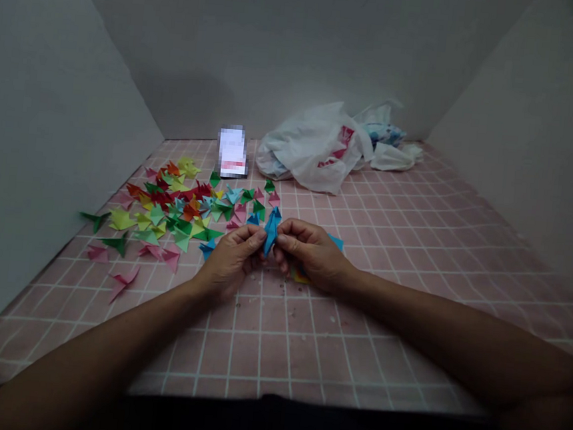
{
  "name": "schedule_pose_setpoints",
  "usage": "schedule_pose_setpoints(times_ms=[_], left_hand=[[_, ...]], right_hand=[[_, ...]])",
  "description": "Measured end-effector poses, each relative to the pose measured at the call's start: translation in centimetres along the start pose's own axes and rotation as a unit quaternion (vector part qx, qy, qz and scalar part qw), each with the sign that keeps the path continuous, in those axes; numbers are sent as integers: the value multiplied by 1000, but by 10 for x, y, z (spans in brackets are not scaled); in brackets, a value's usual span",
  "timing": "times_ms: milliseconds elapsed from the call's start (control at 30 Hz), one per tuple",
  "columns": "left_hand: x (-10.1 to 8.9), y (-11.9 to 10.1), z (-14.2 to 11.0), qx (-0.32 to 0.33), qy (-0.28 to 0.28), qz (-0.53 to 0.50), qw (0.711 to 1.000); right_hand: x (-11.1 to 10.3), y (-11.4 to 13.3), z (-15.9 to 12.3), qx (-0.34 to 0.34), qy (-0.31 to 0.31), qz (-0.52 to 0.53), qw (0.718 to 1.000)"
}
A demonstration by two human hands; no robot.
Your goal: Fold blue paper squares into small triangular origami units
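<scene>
Hands: pinching blue paper | cloth: bare rightward, nearer edge

Unreadable red print on the white plastic bag; pixelated screen, no legible text.

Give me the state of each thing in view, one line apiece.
Blue paper: folded, held up between both hands.
Left hand: fingers closed on the blue paper.
Right hand: fingers closed on the blue paper.
Folded papers: loosely scattered, some overlapping.
Phone: propped up, screen lit, content blurred.
White bag: crumpled.
Tablecloth: spread out, specks on it.
</scene>
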State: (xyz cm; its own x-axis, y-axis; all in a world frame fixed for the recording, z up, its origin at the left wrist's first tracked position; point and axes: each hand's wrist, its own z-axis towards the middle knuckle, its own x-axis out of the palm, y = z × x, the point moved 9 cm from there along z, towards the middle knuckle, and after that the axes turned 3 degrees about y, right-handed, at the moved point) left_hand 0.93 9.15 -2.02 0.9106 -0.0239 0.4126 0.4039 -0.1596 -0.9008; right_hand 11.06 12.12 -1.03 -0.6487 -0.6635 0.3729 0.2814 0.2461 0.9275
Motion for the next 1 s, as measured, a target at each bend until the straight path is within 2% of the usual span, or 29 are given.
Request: schedule_pose_setpoints(times_ms=[167,300,367,533,667,1000], left_hand=[[0,-1,0,4,3,6,1000],[-6,-13,-2,70,-28,122,990],[-5,-15,-3,78,-25,160,984],[-4,-21,-4,101,-35,156,982],[3,-28,-6,133,-17,194,972],[5,-25,-11,127,-13,253,959]], right_hand=[[1,2,-1,-4,-6,-1,1000],[1,6,-5,-9,-22,-44,999],[0,7,-6,-7,-30,-68,997],[-2,9,-8,0,-50,-102,994],[-2,11,-8,-7,-59,-110,992],[-3,5,-7,-12,-57,-90,994]])
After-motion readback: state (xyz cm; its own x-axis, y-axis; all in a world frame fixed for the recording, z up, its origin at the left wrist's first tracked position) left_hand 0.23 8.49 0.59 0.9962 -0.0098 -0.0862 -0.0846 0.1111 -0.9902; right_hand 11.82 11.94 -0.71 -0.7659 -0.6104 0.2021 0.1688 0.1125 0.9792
